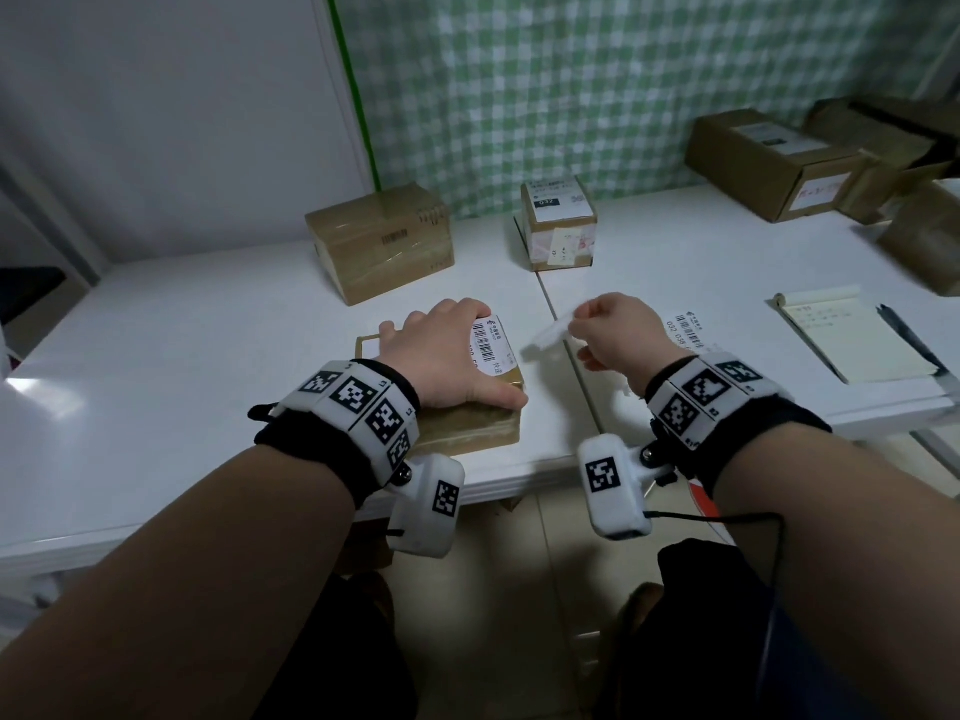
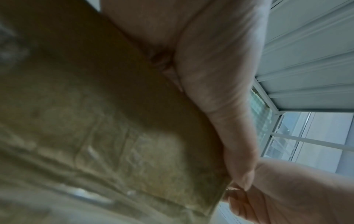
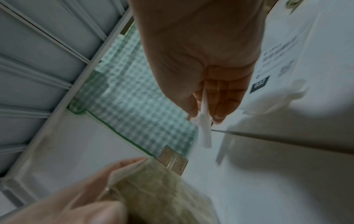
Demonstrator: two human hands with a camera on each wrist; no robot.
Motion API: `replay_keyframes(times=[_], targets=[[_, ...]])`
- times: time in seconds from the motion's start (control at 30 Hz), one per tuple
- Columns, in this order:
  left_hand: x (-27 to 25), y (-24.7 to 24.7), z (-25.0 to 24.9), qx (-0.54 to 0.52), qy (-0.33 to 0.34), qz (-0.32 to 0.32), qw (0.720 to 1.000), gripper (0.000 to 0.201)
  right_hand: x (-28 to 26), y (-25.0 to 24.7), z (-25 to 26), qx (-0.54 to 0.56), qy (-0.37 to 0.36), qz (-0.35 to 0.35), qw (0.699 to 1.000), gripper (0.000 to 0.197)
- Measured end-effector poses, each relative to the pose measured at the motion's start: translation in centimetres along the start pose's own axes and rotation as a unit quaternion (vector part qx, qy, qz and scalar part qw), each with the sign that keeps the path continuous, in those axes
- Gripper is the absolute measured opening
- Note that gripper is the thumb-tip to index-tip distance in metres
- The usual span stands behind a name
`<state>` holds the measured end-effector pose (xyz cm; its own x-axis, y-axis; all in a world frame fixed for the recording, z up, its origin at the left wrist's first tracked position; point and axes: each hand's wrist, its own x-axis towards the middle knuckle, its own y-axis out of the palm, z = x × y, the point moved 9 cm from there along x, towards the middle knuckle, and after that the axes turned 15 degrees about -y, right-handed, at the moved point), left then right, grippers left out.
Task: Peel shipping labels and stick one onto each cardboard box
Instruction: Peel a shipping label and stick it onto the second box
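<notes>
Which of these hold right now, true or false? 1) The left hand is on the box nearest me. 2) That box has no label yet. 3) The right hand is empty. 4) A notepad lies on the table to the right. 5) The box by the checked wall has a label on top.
1) True: the left hand rests on the near box.
2) False: a barcode label already sits on its top.
3) False: the right hand pinches a white paper strip.
4) True: the notepad lies on the table there.
5) True: the far box carries a white label on top.
</notes>
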<state>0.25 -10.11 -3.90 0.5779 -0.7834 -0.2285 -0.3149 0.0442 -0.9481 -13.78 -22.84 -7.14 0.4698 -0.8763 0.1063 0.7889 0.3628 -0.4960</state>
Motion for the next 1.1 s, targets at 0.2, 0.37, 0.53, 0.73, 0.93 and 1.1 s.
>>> replay_keyframes(times=[0.2, 0.37, 0.53, 0.73, 0.93, 1.1], targets=[[0.0, 0.0, -0.1, -0.010, -0.025, -0.012, 1.000, 0.106, -0.5, -0.9, -1.9, -0.038, 0.039, 0.015, 0.998, 0.051], [-0.2, -0.8, 0.0, -0.036, -0.029, -0.023, 0.999, 0.112, 0.0, -1.3, 0.2, -0.114, -0.004, -0.005, 0.993, 0.051], [-0.2, -2.4, 3.2, -0.048, -0.009, 0.020, 0.999, 0.125, -0.3, -0.9, 5.9, -0.116, -0.108, -0.053, 0.986, 0.041], [-0.6, -1.2, 8.2, -0.057, -0.019, 0.092, 0.994, 0.124, -1.1, 3.6, 11.9, -0.156, -0.221, -0.028, 0.962, 0.046], [-0.3, -0.9, 9.1, -0.085, -0.013, 0.052, 0.995, 0.112, -2.7, 9.6, 13.6, -0.323, -0.255, 0.030, 0.911, 0.046], [-0.2, -0.5, 9.2, -0.096, -0.004, 0.048, 0.994, 0.114, -2.6, 12.5, 12.5, -0.355, -0.261, 0.072, 0.895, 0.050]])
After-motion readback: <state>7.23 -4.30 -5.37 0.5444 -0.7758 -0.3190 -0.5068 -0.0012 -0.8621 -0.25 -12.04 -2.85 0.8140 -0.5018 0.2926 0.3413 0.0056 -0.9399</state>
